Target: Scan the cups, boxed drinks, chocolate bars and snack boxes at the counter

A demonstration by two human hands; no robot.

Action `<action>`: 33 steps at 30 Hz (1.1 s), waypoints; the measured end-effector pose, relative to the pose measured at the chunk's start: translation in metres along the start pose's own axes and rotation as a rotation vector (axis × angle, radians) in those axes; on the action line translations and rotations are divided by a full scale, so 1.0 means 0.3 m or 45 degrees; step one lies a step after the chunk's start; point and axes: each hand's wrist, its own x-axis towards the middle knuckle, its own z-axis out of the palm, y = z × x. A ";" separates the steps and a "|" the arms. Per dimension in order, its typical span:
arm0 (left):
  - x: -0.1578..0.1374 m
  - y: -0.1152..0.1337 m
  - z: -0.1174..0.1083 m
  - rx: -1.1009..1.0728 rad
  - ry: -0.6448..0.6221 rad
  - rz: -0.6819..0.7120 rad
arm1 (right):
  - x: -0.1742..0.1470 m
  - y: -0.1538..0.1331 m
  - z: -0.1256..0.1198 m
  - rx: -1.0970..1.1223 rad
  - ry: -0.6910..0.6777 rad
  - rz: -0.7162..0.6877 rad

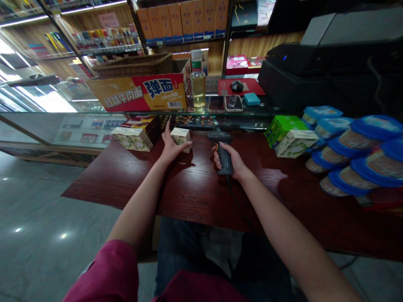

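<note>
My left hand (171,147) is at a small white and green drink carton (180,135) on the dark red-brown wooden counter (201,197). Its fingers are stretched wide, with the index finger along the carton's left side and the thumb reaching across its front. Whether the palm presses on the carton is hidden. In my right hand (231,158) is a dark grey handheld barcode scanner (225,157), my fingers wrapped round its handle and its head above the counter. A black cable runs down from the handle.
Left are white cartons (134,139) beside a dark red box (154,125). Right are a green pack (285,128), a white carton (296,143) and stacked blue-lidded tubs (355,147). Behind stand a noodle box (138,92), a bottle (198,86), phones (216,103) and a mouse (236,86).
</note>
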 end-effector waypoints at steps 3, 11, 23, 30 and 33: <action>-0.045 0.039 0.075 0.077 0.279 0.078 | -0.006 0.007 0.012 -0.014 0.015 -0.040; -0.185 0.048 -0.050 0.015 0.300 -0.140 | 0.003 0.096 0.143 -0.046 -0.086 -0.088; -0.359 -0.068 -0.537 0.131 0.538 -0.153 | 0.096 0.376 0.514 0.066 -0.219 0.058; -0.227 -0.214 -0.635 0.171 0.659 -0.205 | 0.131 0.438 0.616 -0.010 -0.228 0.012; -0.154 -0.257 -0.615 0.147 0.705 -0.197 | 0.132 0.431 0.614 0.045 -0.196 0.037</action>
